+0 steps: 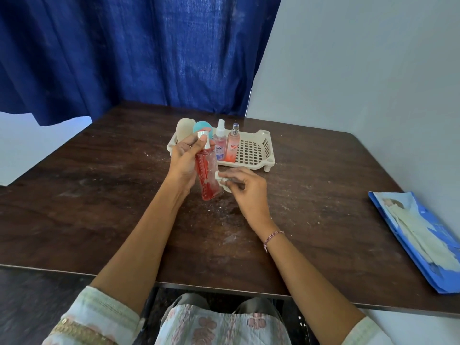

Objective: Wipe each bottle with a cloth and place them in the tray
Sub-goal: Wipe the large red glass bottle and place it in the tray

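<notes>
Head: dusty dark table [99, 195], tray [268, 148]; blue curtain [124, 58], grey wall [361, 70].

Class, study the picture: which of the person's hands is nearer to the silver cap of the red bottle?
Left. The left hand grips the red bottle with fingertips at its silver cap; the right hand holds the cloth lower, beside the bottle's body.

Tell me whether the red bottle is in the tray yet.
Out: the left hand holds the red bottle in front of the tray, the right hand holding a cloth against it.
</notes>
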